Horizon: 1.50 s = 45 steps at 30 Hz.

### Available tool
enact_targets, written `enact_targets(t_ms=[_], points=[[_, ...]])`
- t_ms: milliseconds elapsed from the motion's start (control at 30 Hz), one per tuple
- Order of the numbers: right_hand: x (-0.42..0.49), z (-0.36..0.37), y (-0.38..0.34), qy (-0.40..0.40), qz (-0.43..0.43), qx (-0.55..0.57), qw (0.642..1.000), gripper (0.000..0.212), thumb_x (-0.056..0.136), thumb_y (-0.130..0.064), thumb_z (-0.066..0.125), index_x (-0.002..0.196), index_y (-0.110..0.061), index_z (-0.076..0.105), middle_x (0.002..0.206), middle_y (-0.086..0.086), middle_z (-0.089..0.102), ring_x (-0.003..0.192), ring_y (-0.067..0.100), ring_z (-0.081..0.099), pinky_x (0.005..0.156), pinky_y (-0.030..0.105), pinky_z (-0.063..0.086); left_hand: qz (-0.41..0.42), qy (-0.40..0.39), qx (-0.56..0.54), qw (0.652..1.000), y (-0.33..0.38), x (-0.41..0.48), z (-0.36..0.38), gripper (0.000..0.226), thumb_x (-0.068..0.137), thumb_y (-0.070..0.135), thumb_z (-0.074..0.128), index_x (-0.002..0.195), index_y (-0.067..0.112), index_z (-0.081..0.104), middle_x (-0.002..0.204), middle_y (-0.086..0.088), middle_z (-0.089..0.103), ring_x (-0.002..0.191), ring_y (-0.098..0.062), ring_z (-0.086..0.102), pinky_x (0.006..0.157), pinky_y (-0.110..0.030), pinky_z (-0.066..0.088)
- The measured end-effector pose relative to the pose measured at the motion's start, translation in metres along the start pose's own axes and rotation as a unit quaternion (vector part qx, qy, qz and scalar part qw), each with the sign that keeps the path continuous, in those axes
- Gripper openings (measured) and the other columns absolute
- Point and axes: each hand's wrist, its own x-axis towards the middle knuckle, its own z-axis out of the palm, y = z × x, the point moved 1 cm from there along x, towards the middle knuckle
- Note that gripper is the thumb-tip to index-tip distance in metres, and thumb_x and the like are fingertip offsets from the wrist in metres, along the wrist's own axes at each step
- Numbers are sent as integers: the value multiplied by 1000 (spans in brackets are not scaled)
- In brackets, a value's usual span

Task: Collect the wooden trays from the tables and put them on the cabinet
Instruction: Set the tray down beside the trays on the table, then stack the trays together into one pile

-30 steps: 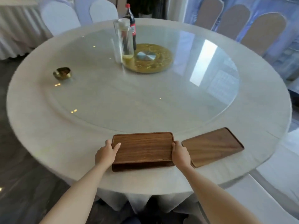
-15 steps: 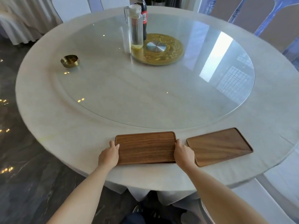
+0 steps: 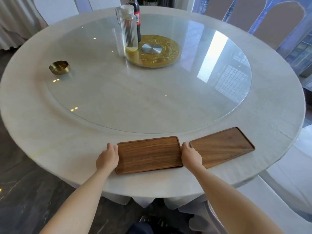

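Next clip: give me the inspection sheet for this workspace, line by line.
Surface: round table in a pale cloth, with a glass turntable on top.
Job's things: near wooden tray at the table's front edge; second wooden tray just to its right, apart.
Clutter: clear pitcher, cola bottle, gold centre disc, brass bowl.
Grip: left hand and right hand against the near tray's short ends; tray looks flat on the cloth.
Cables: nothing seen.
Surroundings: covered chairs around the table, dark marble floor; no cabinet in view.
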Motion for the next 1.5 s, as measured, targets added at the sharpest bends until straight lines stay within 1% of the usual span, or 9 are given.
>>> enact_targets(t_ms=[167,367,533,767,900,1067,1233,1400,1500], points=[[-1,-20,21,59,31,34,997,7,94,-10,26,91,-13,31,93,13,60,81,34,56,64,35,35,30,46,-61,997,46,9,-18,38,98,33,24,104,1,44,104,-30,62,98,-45,58,77,-43,44],[9,-61,79,121,87,67,987,11,96,-13,24,90,-13,33,102,13,60,90,34,58,67,34,34,122,5,-112,986,140,-22,3,26,97,32,33,96,8,44,100,-26,65,96,-41,60,77,-43,46],[27,-100,142,138,124,87,979,31,99,-21,24,117,-4,43,120,17,56,108,34,56,76,40,39,147,-73,-116,980,209,-60,46,19,96,31,33,90,13,36,100,-21,65,96,-39,61,73,-39,44],[43,-117,210,92,104,99,985,34,100,-23,29,120,0,43,127,21,49,119,37,45,90,44,39,67,-129,-39,989,246,-83,98,41,98,34,29,119,0,36,119,-26,59,110,-40,57,85,-40,45],[52,-112,228,66,82,93,990,35,100,-24,28,121,0,42,129,20,48,120,36,42,91,43,39,17,-153,-48,987,251,-91,114,45,97,36,29,127,2,31,115,-24,62,103,-39,61,83,-38,48],[65,-107,234,32,79,95,992,35,100,-25,26,116,1,44,126,22,50,119,36,44,90,42,39,-25,-138,-65,988,256,-95,121,47,97,35,33,129,1,29,119,-25,60,107,-40,60,89,-41,49],[72,-103,238,28,80,111,990,32,98,-21,26,110,2,46,120,24,52,113,37,47,86,41,39,-38,-107,-66,991,257,-99,126,43,97,34,34,123,1,33,118,-23,59,108,-38,57,85,-40,46],[77,-105,238,45,88,113,989,34,98,-23,28,104,4,48,114,26,58,107,39,53,77,39,37,-26,-54,-63,996,257,-101,125,39,97,31,34,119,0,41,111,-23,63,102,-38,60,78,-39,46],[79,-105,237,56,99,115,987,37,98,-26,29,103,4,49,110,28,60,102,40,55,71,37,32,-6,-14,-69,997,257,-98,116,38,98,28,35,120,0,46,113,-23,63,106,-40,58,82,-41,46]])
